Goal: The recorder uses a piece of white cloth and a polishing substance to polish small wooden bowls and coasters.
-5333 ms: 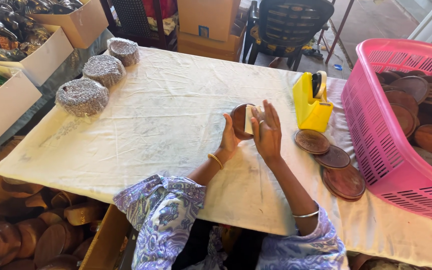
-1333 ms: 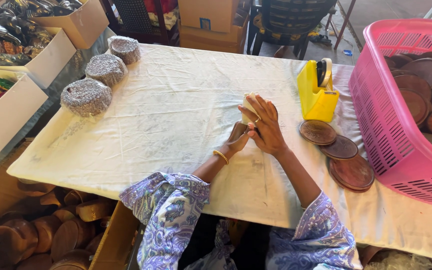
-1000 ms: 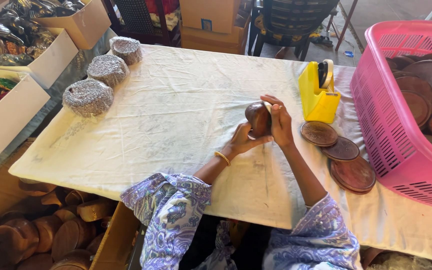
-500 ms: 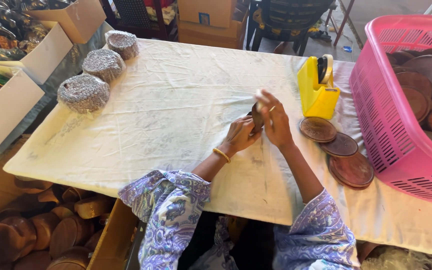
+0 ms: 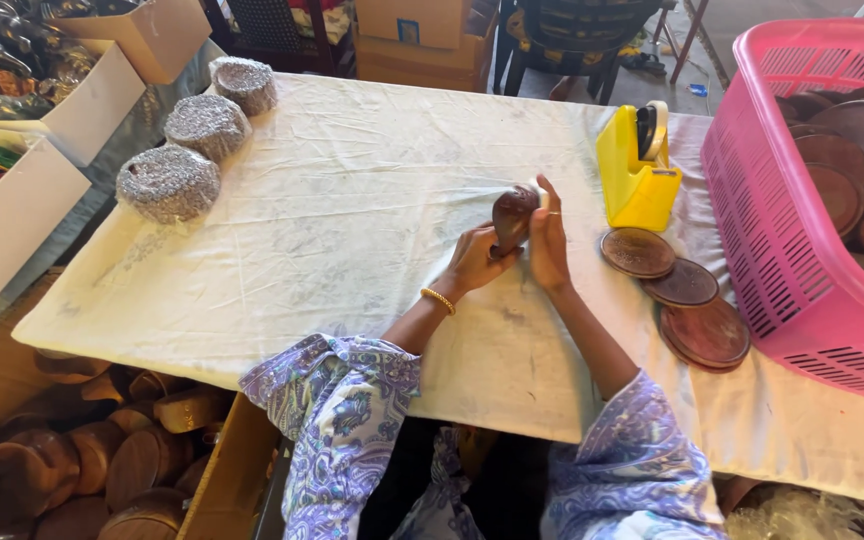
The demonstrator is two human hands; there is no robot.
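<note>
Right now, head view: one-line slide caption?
Both hands, left and right, hold a dark round wooden piece above the white cloth-covered table.

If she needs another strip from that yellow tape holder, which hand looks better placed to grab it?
Probably the right hand: it lies on the side of the yellow tape dispenser, nearer than the left hand, which supports the dark wooden piece from below.

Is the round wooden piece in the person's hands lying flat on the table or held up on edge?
Held up on edge: the wooden piece stands between left hand and right hand.
</note>
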